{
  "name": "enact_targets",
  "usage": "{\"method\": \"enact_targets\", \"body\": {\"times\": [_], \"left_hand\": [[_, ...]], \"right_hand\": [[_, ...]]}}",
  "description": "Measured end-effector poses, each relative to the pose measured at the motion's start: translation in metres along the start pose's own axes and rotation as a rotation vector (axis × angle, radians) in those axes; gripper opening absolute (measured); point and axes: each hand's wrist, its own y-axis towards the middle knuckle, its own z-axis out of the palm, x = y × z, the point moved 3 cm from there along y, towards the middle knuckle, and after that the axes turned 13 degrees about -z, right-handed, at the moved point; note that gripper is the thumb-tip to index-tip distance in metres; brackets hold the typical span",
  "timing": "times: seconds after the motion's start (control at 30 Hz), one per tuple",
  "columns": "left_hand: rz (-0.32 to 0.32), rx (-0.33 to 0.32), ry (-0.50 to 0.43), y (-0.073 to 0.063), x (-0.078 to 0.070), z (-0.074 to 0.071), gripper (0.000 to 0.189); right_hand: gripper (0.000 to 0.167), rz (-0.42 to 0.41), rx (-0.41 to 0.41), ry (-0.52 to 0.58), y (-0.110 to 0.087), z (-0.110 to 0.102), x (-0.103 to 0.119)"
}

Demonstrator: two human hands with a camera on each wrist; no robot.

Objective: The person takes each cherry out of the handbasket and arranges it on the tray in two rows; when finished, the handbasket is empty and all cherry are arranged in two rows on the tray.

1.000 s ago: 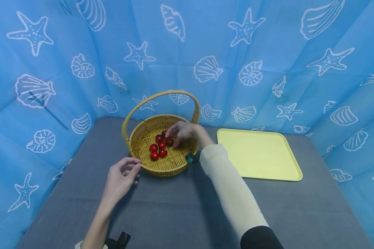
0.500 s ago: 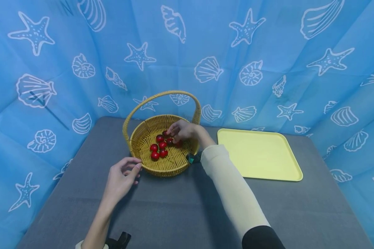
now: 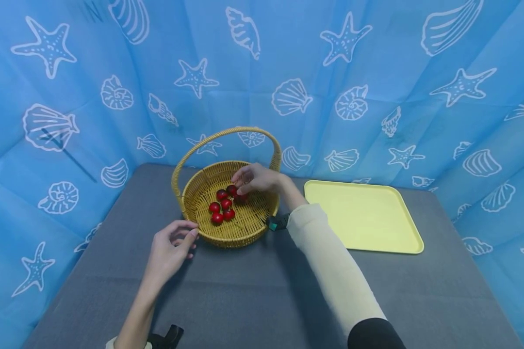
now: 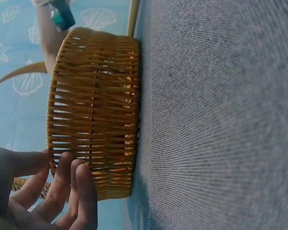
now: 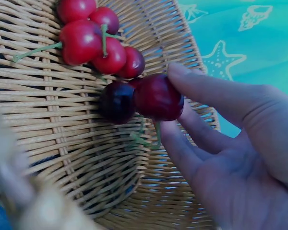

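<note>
A round wicker basket point(image 3: 231, 239) with a tall arched handle holds several red cherries point(image 3: 217, 219), some with green stems. At its near left rim, my left hand point(image 3: 171, 247) pinches the edge; the left wrist view shows thumb and fingers at the basket's woven wall point(image 4: 93, 110). My right hand point(image 3: 264, 178) reaches inside on the far right. In the right wrist view its thumb and fingers pinch a dark red cherry point(image 5: 158, 98) with a green stem hanging below. A darker cherry point(image 5: 117, 102) sits right beside it, and the brighter ones cluster farther off.
A yellow rectangular tray point(image 3: 362, 215) lies on the grey tablecloth point(image 3: 253, 300) right of the basket. The basket's handle point(image 3: 227, 131) arches over the opening, near the right hand. A blue curtain point(image 3: 253, 72) with shell prints hangs behind the table.
My right hand has shifted slightly up and right inside the basket, and the cherry under it has moved a little up and left. My left hand has stayed at the rim.
</note>
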Motion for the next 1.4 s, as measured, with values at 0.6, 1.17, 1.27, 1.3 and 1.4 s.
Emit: {"method": "enact_targets", "body": {"times": [0.6,1.17,1.27,1.3,1.4], "left_hand": [[-0.011,0.004,-0.016,0.001,-0.001,0.001,0.021],[0.03,0.009,-0.042,-0.001,0.0,0.0,0.022],[0.032,0.012,-0.05,-0.001,0.001,0.0,0.022],[0.032,0.012,-0.053,-0.001,0.001,0.0,0.022],[0.032,0.009,-0.054,-0.001,0.001,0.0,0.022]], "right_hand": [[0.037,-0.221,-0.012,0.084,-0.05,-0.019,0.041],[0.036,-0.166,-0.183,0.045,-0.143,-0.079,0.012],[0.04,-0.103,-0.236,0.015,-0.155,-0.089,-0.006],[0.041,-0.08,-0.25,0.011,-0.159,-0.092,-0.013],[0.042,-0.026,-0.283,0.009,-0.169,-0.098,-0.031]]}}
